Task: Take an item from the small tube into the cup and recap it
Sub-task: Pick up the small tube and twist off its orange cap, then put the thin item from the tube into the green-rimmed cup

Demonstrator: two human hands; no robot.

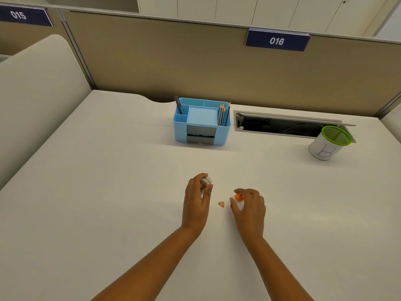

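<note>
My left hand (196, 197) is shut on a small clear tube (205, 181), held upright with its open mouth facing up. On the table between my hands lies a tiny orange-and-white item (221, 204). My right hand (249, 205) hovers low over the table with thumb and forefinger around a small orange piece (238, 197); whether they pinch it I cannot tell. A white cup with a green rim, marked "B" (327, 146), stands far to the right near the back of the desk.
A blue desk organizer (201, 135) with pencils and a pen stands at the back centre. Right of it is an open cable slot (282, 126) in the desk. A beige partition wall rises behind, and a rounded divider stands at the left.
</note>
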